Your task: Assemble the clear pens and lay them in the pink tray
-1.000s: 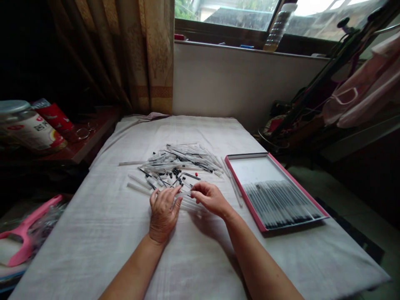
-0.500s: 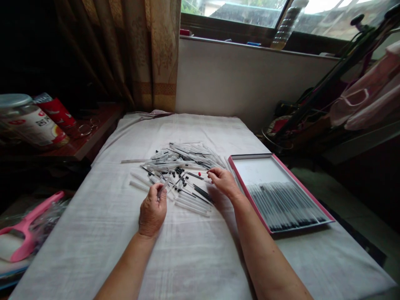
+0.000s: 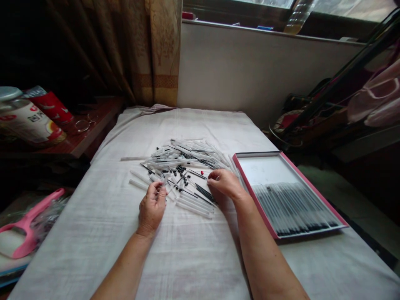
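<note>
My left hand (image 3: 152,207) is closed, with a clear pen barrel (image 3: 165,180) pinched between thumb and fingers, tilted upward. My right hand (image 3: 225,182) reaches in from the right with thumb and forefinger pressed together. Its fingertips are at the end of a black pen refill (image 3: 198,174); whether they grip it I cannot tell. Around both hands lies a loose pile of clear pen barrels (image 3: 195,208), more black refills (image 3: 204,192) and small black caps (image 3: 180,168). One small red piece (image 3: 202,172) lies just left of my right fingertips.
To the right, a pink-edged box (image 3: 261,200) holds a row of pens (image 3: 296,208). A pale cloth (image 3: 193,258) covers the table. At left stand a jar (image 3: 29,121) and a pink-handled item (image 3: 28,229). A curtain (image 3: 165,54) hangs behind.
My right hand has lowered slightly to the end of the black refill. The left hand still holds the clear barrel. The view has tipped down a little.
</note>
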Available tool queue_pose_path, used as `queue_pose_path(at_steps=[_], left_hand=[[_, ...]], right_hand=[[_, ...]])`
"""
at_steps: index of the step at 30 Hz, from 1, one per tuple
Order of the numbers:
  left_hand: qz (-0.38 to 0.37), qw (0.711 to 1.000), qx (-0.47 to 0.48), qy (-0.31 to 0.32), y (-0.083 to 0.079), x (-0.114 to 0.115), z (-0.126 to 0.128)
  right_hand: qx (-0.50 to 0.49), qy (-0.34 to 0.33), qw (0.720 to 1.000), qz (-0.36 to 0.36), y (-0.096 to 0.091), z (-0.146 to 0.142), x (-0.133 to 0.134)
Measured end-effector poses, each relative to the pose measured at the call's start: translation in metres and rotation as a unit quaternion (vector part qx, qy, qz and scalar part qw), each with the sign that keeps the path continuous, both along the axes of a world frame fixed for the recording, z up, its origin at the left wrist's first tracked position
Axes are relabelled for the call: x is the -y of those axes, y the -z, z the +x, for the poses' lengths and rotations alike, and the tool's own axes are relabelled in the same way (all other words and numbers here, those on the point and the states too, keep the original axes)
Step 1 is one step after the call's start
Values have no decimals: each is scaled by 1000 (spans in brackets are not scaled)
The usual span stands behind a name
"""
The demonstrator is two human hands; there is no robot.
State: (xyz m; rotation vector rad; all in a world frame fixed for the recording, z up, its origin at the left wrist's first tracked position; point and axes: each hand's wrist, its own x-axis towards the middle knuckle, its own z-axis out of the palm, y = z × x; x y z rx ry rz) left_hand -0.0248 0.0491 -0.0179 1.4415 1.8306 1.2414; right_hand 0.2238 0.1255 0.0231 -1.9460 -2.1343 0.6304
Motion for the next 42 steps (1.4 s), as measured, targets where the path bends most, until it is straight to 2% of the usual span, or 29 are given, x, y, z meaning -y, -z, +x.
queue_pose_path(at_steps=[5, 10, 14, 19, 22, 24, 27, 29, 35, 42], left_hand=[[1, 1000, -12, 5, -2, 1, 2], [14, 999, -33, 17, -1, 3, 3], [26, 998, -51, 27, 1, 5, 3], [104, 989, -100, 34, 0, 5, 4], [188, 968, -161, 41, -3, 3, 4], [225, 954, -195, 41, -4, 2, 3], [241, 943, -226, 34, -4, 1, 1], [241, 940, -240, 31, -3, 1, 1], [235, 936, -257, 40, -5, 3, 4], [239, 932, -269, 52, -7, 4, 5]], right_hand=[[88, -5, 996, -2, -7, -4, 0], [121, -17, 993, 8, -6, -7, 1], [136, -13, 991, -10, -6, -9, 2], [139, -25, 990, -6, -12, -9, 4], [64, -23, 998, 9, -24, -1, 6], [-69, -19, 997, 23, -33, 5, 7], [-279, -18, 959, 31, -44, 14, 8], [-341, -19, 939, 28, -48, 16, 10], [-330, -49, 942, -26, -52, 12, 15], [-291, -66, 954, -36, -46, 6, 15]])
